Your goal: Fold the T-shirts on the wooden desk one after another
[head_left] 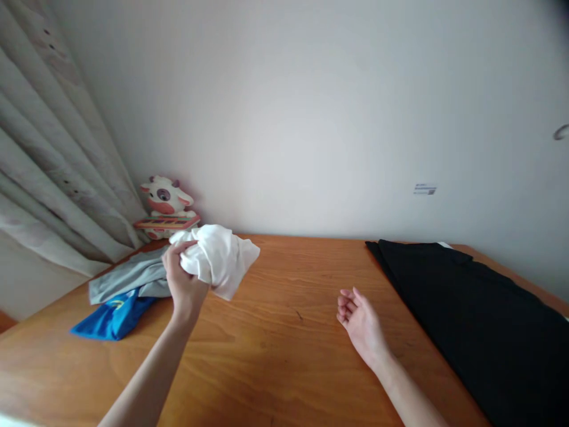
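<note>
A bunched white cloth [220, 259] is gripped in my left hand [182, 287], raised over the left part of the wooden table [284, 350]. Beyond and beside that hand lie a crumpled grey cloth [133, 274] and a blue cloth [114, 317] with a yellowish mark. My right hand [359, 320] holds nothing; its fingers are loosely curled and apart, over the table right of centre. To its right, a black cloth [462, 302] is spread over the table's right side.
A cow-shaped toy [166, 198] with a small keyboard stands at the back left corner, near the patterned curtain [53, 148]. A pale wall [293, 118] with a small label [425, 189] rises behind the table.
</note>
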Demonstrator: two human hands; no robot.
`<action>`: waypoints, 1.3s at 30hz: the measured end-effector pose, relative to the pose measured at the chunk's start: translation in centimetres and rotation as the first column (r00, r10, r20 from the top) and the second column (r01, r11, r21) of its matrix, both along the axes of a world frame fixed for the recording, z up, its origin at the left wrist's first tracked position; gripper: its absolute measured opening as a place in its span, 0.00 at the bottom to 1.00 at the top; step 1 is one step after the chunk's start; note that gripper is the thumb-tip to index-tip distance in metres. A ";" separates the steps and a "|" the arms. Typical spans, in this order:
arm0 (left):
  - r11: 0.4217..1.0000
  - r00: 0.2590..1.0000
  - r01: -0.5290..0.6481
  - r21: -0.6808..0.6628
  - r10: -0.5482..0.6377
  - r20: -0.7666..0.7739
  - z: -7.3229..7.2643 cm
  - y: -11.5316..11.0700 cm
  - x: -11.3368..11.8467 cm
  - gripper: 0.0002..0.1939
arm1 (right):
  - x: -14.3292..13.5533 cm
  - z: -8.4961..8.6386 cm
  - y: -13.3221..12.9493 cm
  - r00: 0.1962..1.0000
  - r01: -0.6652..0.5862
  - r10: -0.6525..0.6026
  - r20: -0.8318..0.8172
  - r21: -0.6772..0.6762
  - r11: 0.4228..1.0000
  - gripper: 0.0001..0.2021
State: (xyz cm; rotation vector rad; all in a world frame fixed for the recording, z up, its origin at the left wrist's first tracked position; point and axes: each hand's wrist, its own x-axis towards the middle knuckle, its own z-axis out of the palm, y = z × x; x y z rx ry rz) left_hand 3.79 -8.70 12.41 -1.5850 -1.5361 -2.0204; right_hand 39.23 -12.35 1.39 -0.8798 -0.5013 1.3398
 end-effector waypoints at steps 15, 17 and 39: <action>0.704 0.634 -0.186 -0.685 -0.447 -0.631 -0.7 4.1 -4.7 0.09 | -0.6 -0.1 -0.1 1.000 -0.023 0.023 -0.002 -0.094 0.995 0.17; 0.702 0.587 -0.097 -0.706 -0.533 -0.610 -1.8 3.7 -0.8 0.10 | -0.7 0.0 -0.1 1.000 -0.020 0.019 -0.006 -0.096 0.995 0.17; 0.668 0.461 0.233 -0.706 -0.716 -0.524 -11.8 1.1 13.8 0.20 | 8.7 0.4 -0.1 -0.433 0.303 -0.340 0.835 0.490 0.817 0.19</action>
